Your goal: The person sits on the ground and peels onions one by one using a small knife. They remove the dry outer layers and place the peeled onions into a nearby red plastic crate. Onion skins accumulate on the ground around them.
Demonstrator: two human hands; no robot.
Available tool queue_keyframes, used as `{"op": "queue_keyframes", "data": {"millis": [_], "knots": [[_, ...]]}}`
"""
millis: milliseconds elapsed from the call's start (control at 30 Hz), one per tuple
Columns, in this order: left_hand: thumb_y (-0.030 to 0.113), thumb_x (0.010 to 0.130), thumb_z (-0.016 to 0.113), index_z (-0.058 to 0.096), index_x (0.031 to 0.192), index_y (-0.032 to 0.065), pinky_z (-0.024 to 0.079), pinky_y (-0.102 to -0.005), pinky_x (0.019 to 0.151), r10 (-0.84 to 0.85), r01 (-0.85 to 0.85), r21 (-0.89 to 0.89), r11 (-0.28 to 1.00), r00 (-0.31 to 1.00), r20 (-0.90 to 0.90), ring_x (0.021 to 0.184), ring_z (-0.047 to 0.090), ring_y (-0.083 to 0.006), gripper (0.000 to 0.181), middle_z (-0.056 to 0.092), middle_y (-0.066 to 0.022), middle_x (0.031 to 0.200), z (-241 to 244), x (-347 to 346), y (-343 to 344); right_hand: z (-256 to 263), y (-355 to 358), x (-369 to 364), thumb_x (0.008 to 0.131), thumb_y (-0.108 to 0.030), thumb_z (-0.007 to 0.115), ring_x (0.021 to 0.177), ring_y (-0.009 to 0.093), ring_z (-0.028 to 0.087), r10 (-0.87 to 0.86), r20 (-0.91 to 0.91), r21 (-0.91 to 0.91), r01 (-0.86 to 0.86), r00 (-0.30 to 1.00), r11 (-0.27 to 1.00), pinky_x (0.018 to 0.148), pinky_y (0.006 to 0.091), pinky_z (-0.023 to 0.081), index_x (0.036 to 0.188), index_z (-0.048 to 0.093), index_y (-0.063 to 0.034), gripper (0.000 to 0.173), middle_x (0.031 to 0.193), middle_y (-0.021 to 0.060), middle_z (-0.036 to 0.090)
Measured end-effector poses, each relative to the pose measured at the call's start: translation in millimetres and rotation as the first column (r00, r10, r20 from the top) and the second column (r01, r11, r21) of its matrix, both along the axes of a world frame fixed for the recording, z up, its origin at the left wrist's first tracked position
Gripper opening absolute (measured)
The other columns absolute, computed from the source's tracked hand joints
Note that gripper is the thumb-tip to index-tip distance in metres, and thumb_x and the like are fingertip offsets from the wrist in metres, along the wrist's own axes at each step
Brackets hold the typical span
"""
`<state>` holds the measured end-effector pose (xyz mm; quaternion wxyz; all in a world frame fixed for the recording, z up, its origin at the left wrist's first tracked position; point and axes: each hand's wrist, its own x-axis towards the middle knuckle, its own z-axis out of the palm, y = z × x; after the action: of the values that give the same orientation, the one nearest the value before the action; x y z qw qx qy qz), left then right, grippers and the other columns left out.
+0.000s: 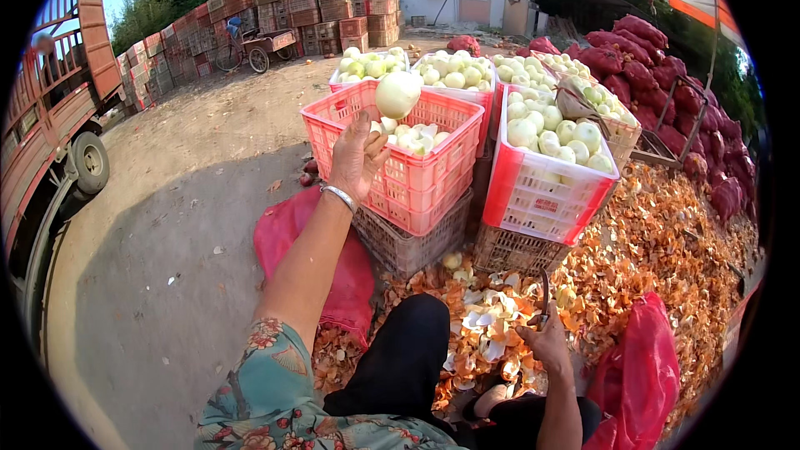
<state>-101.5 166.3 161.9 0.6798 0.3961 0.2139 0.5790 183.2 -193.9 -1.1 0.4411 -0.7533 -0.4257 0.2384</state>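
Observation:
Over the pink plastic crate point(400, 194) a peeled onion point(398, 95) hangs just above the fingertips of my left hand point(359, 159). The fingers are spread; whether they touch the onion is hard to tell. Inside that crate lie several peeled white onions point(415, 137). Low at the right, my right hand point(547, 337) is closed around the handle of a small curved knife point(545, 294), its blade pointing up. Onion skins point(487, 319) cover the ground beneath it. A white and red crate point(544, 194), heaped with peeled onions, stands right of the pink one.
More crates of peeled onions point(455, 72) stand behind. Red mesh sacks point(662, 87) are piled at the right. Another red mesh sack point(325, 262) lies beside my left arm. A truck point(62, 94) with a person on it, stacked crates point(350, 0) and a cargo tricycle point(259, 47) are farther off.

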Motion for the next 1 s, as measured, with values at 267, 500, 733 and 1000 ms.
{"op": "queue_keyframes", "data": {"millis": [267,500,733,1000], "knots": [[0.019,0.095,0.068,0.061,0.112,0.0038,0.057,-0.0319,0.073,-0.090,-0.255,-0.476,0.842,0.803,-0.589,0.091,0.068,-0.0184,0.024,0.066,-0.0063,0.101,-305,-147,-111,11,8,-13,0.093,-0.022,0.070,0.048,0.013,0.054,-0.170,-0.213,-0.259,0.113,0.962,0.959,0.040,0.0261,0.039,0.104,0.056,-0.0036,0.025,0.077,0.0066,0.063],[0.016,0.094,0.068,0.056,0.126,0.0065,0.055,-0.0294,0.067,-0.136,-0.511,-0.498,0.701,0.590,-0.796,0.085,0.067,-0.0163,0.036,0.067,-0.0050,0.105,-517,-212,-202,22,-9,30,0.096,-0.019,0.068,0.044,0.007,0.048,-0.310,-0.160,-0.157,0.286,0.937,0.945,0.034,0.0224,0.032,0.103,0.056,-0.0067,0.019,0.068,0.0012,0.058],[0.015,0.090,0.072,0.034,0.146,0.0111,0.050,-0.0368,0.094,0.287,-0.297,-0.824,0.482,0.942,-0.172,0.117,0.058,-0.0220,0.067,0.057,-0.0066,0.132,-436,-173,-92,18,8,38,0.097,-0.019,0.064,0.040,0.006,0.045,-0.497,-0.191,-0.104,0.486,0.846,0.868,0.028,0.0205,0.032,0.100,0.056,-0.0099,0.012,0.069,0.0000,0.054],[0.002,0.095,0.055,0.058,0.120,0.0024,0.061,-0.0441,0.081,0.054,0.203,-0.737,0.644,0.950,0.308,0.094,0.070,-0.0264,0.025,0.070,-0.0126,0.108,-467,-198,-38,5,24,59,0.097,-0.019,0.064,0.040,0.006,0.044,-0.518,-0.092,-0.221,0.489,0.851,0.844,0.027,0.0202,0.028,0.101,0.056,-0.0110,0.012,0.070,-0.0002,0.055]]}}
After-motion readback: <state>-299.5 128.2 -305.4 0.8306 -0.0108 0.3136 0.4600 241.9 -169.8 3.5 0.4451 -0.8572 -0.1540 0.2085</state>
